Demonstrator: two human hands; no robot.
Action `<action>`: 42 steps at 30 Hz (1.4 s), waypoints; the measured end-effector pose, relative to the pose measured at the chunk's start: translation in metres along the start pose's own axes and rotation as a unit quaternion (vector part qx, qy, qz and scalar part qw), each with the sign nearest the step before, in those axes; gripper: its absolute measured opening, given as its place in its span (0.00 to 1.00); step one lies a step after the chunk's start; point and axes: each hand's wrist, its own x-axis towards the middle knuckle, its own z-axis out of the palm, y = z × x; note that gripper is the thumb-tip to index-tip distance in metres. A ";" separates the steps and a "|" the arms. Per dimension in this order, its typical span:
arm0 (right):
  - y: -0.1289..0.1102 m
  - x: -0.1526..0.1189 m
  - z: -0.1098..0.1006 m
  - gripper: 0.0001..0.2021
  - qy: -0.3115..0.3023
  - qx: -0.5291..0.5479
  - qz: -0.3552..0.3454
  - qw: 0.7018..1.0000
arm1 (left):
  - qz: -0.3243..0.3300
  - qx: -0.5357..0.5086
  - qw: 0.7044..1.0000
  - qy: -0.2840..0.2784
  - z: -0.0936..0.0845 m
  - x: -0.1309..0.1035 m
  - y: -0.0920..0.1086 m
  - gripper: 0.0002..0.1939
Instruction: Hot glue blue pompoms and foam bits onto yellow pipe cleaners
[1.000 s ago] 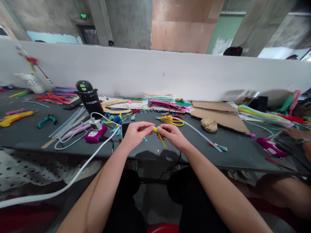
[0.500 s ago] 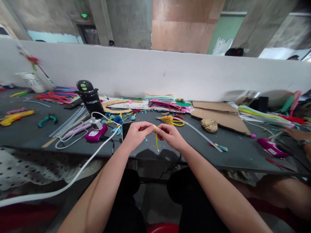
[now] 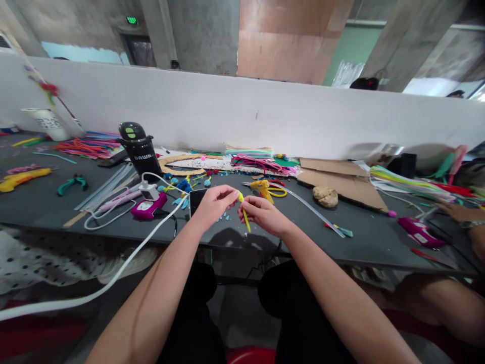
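Observation:
A small yellow strip [image 3: 246, 221] hangs downward between my hands, above the table's front edge, with a thicker yellow knot at its top. My left hand [image 3: 216, 202] pinches the top of it from the left. On the other side, my right hand [image 3: 261, 212] has its thumb and fingers closed on it just below the knot. Behind my right hand lie a yellow glue gun [image 3: 262, 188] and yellow-handled pliers [image 3: 278, 191]. A phone [image 3: 196, 198] lies partly hidden behind my left hand.
A black bottle [image 3: 145, 157], a magenta box with a white plug [image 3: 148, 207] and a white cable [image 3: 125, 268] are on the left. Cardboard [image 3: 341, 186], a tan lump [image 3: 325, 196] and a clear stick [image 3: 312, 211] lie right. Another person's hand [image 3: 460, 211] rests far right.
The yellow strip has tilted, its lower end now slanting right, and its thicker top shows more. My right hand's fingers have shifted slightly around it. The view has moved a little.

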 end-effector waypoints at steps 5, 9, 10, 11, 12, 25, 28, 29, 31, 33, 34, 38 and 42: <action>0.007 0.005 0.001 0.18 0.052 0.022 -0.004 0.998 | 0.007 -0.021 0.999 0.033 0.006 0.003 -0.005 0.16; 0.007 0.007 0.001 0.18 0.071 0.026 0.008 0.997 | 0.008 -0.018 0.999 0.031 0.008 0.007 -0.007 0.16; 0.006 0.006 0.001 0.18 0.072 0.028 0.012 0.997 | 0.010 -0.014 0.999 0.034 0.008 0.008 -0.007 0.16; 0.005 0.006 0.001 0.19 0.072 0.031 0.015 0.997 | 0.012 -0.012 0.999 0.041 0.008 0.009 -0.007 0.16; 0.005 0.006 0.001 0.19 0.073 0.033 0.017 0.997 | 0.013 -0.011 0.999 0.050 0.009 0.010 -0.007 0.16; 0.018 0.013 -0.005 0.19 0.087 0.013 -0.002 0.996 | -0.005 -0.055 0.998 0.042 0.012 0.019 -0.010 0.23; 0.018 0.013 -0.006 0.20 0.075 0.004 -0.006 0.997 | -0.003 -0.071 0.996 0.053 0.012 0.019 -0.012 0.23; 0.018 0.013 -0.006 0.20 0.070 -0.001 -0.007 0.997 | -0.002 -0.077 0.995 0.061 0.012 0.019 -0.013 0.23; 0.019 0.013 -0.005 0.21 0.061 -0.010 -0.009 0.998 | -0.002 -0.090 0.993 0.077 0.011 0.019 -0.015 0.23; 0.021 0.013 -0.002 0.21 0.050 -0.020 -0.007 0.999 | -0.002 -0.101 0.990 0.096 0.010 0.019 -0.016 0.23; 0.022 0.014 -0.001 0.21 0.044 -0.026 -0.005 0.999 | -0.002 -0.106 0.989 0.106 0.009 0.019 -0.016 0.23; 0.026 0.015 0.008 0.21 0.031 -0.059 0.007 0.998 | -0.006 -0.119 0.983 0.140 0.003 0.019 -0.017 0.25; 0.027 0.011 0.013 0.22 -0.013 -0.127 0.044 0.991 | -0.009 -0.128 0.975 0.182 -0.009 0.020 -0.018 0.24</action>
